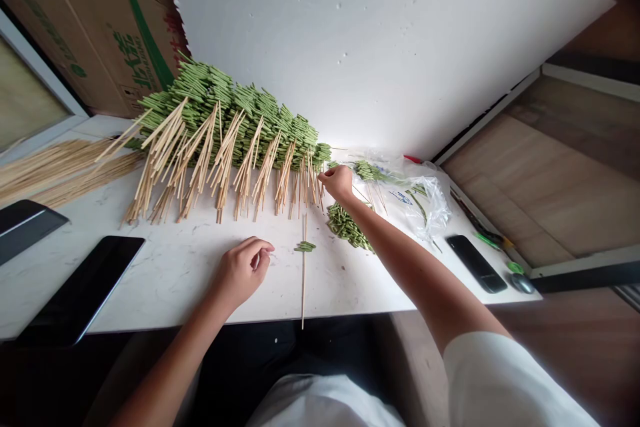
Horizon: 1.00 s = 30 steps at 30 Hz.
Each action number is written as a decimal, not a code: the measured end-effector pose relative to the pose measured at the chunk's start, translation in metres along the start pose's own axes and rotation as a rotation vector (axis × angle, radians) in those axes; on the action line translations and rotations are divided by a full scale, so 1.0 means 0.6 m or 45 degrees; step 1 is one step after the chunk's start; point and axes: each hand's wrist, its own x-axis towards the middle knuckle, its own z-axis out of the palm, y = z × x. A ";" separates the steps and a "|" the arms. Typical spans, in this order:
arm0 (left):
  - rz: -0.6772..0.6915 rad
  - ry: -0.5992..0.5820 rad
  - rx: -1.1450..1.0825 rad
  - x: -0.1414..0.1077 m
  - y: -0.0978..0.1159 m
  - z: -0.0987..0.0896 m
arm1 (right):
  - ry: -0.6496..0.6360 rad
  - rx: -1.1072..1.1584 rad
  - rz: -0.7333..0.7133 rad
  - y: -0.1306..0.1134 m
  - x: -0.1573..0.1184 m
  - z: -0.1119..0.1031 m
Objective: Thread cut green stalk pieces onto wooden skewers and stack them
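My left hand (pixel 247 271) rests on the white table, fingers loosely curled, with nothing visible in it. Just right of it lies a bamboo skewer (pixel 303 287) carrying a few short green bean pieces (pixel 305 247), its lower end jutting past the table edge. My right hand (pixel 337 181) is pinched at the right end of the big pile of skewered green beans (pixel 225 113), apparently on a skewer there; the fingertips partly hide it. Below the right wrist is a heap of loose cut bean pieces (pixel 346 227), partly covered by my forearm.
Bare bamboo skewers (pixel 60 163) lie at the left, near a dark tablet-like device (pixel 85 290) and another dark device (pixel 25 227). On the right are a clear plastic bag (pixel 435 203), a black phone (pixel 477 263) and small tools. A white board (pixel 380 47) and cardboard box (pixel 100 33) stand behind.
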 end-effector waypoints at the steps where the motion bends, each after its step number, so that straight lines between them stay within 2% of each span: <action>1: -0.001 -0.001 0.002 0.000 0.000 0.000 | -0.012 0.006 0.004 -0.001 -0.001 0.001; 8: 0.009 -0.001 -0.007 0.001 0.004 -0.001 | -0.107 -0.028 -0.059 -0.009 -0.019 0.003; 17: -0.004 -0.012 -0.002 0.000 0.001 0.000 | -0.065 -0.157 -0.136 -0.013 -0.031 -0.001; 23: 0.002 -0.009 0.023 0.001 0.002 -0.001 | -0.165 -0.361 -0.149 -0.009 -0.029 0.008; 26: -0.005 -0.017 0.007 0.001 0.002 -0.001 | -0.083 -0.465 -0.175 -0.005 -0.015 -0.007; 28: -0.007 -0.021 -0.002 0.001 0.002 -0.001 | -0.005 -0.563 -0.170 0.001 -0.003 -0.030; 30: -0.009 -0.017 0.001 0.001 0.002 -0.001 | 0.000 -0.717 -0.143 0.012 0.008 -0.058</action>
